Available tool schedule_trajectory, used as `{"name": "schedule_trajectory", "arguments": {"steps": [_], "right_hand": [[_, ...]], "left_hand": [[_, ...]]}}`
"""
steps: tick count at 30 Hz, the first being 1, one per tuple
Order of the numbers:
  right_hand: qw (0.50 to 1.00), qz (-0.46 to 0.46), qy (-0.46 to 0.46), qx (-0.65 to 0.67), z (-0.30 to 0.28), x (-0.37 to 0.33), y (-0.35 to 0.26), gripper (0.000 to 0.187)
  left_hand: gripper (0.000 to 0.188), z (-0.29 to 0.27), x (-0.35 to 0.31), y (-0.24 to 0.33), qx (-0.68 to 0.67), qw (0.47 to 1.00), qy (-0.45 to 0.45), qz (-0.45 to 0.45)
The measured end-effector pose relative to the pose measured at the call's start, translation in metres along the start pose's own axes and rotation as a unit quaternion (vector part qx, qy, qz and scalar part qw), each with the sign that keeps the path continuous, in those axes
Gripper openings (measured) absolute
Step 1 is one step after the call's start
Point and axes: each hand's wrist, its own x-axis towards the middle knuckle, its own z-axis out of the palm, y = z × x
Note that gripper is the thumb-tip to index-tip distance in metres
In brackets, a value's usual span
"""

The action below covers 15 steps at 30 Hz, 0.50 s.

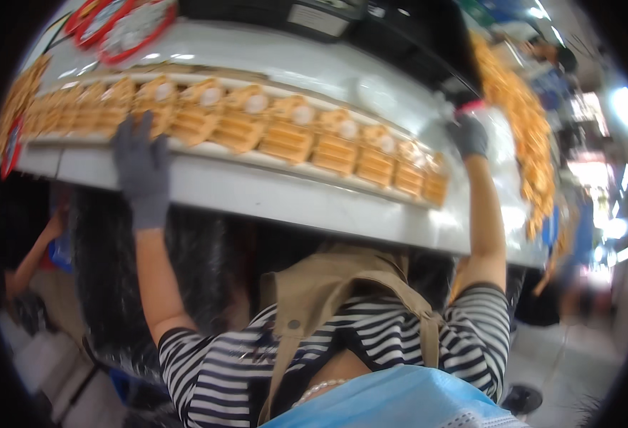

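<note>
Two gloved hands at a long row of gold pieces

The row of gold pieces (289,135) ran across the desk (257,189) in front of you, along a pale strip (303,170), many of the pieces carrying a round whitish disc near the top. Your left hand (143,160) was at the near edge of the row, left of its middle, with fingers stretched and slightly parted, their tips over the pieces; whether it gripped one, you could not tell. Your right hand (469,135) was beyond the row's right end, fingers apparently bent, beside a small red thing (471,107) and clear plastic (499,143); blur hid whether it had hold of anything. Farther right lay a heap of gold pieces (521,107), and a black case (414,43) stood behind.

In judgement, the left hand's contact was best kept light and flat, since the pieces sat close together and a sideways push could have set neighbours askew. Touching lower edges rather than discs seemed safer. The right hand did well to stay high near the end piece, and loose plastic deserved care, as it might have snagged on fingers.
</note>
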Motion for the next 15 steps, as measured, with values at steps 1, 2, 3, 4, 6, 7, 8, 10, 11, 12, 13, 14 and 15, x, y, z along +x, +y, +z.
{"name": "schedule_trajectory", "arguments": {"steps": [1,2,3,4,6,7,8,10,11,12,13,14,15], "right_hand": [[0.999,-0.002,-0.041,-0.024,0.005,0.005,0.003,0.032],[0.998,-0.033,0.043,-0.019,0.018,0.000,0.019,0.031],[0.999,-0.029,0.023,-0.036,0.022,-0.004,0.030,0.030],[0.999,-0.041,0.019,0.011,0.015,-0.011,0.026,0.029],[0.990,-0.038,0.016,0.138,0.008,-0.022,0.034,0.034],[0.984,-0.043,0.018,0.170,0.004,-0.027,0.034,0.037],[0.988,-0.030,0.019,0.150,-0.004,-0.032,0.025,0.040],[0.991,-0.019,0.017,0.132,-0.016,-0.046,0.017,0.044],[0.997,-0.008,0.023,0.070,-0.020,-0.054,0.018,0.048],[1.000,0.003,0.029,0.008,-0.021,-0.059,0.017,0.052],[1.000,0.003,0.028,0.011,-0.019,-0.062,0.014,0.052],[1.000,0.023,0.000,0.019,-0.020,-0.068,0.015,0.056],[0.998,0.044,-0.028,0.029,-0.019,-0.073,0.018,0.059]], "left_hand": [[0.044,0.000,0.000,-0.007,0.015,1.000,0.011,0.012],[0.044,0.004,0.003,-0.002,0.009,1.000,0.007,0.003],[0.043,0.006,0.006,0.006,0.006,1.000,0.002,-0.008],[0.043,0.002,0.007,0.010,-0.002,1.000,0.010,-0.010],[0.042,-0.002,0.010,0.015,-0.003,1.000,0.024,-0.017],[0.042,-0.005,0.010,0.016,-0.017,0.999,0.020,-0.019],[0.042,-0.008,0.009,0.013,-0.033,0.999,0.016,-0.019],[0.044,-0.014,0.004,0.012,-0.013,0.999,0.016,-0.028],[0.047,-0.015,0.004,0.012,-0.006,0.999,0.018,-0.030],[0.047,-0.015,0.003,0.010,-0.003,0.999,0.018,-0.029],[0.046,-0.014,0.002,0.007,-0.002,0.999,0.019,-0.033],[0.046,-0.011,0.003,0.008,-0.008,0.999,0.020,-0.035],[0.046,-0.011,0.004,0.010,-0.011,0.999,0.020,-0.031]]}}
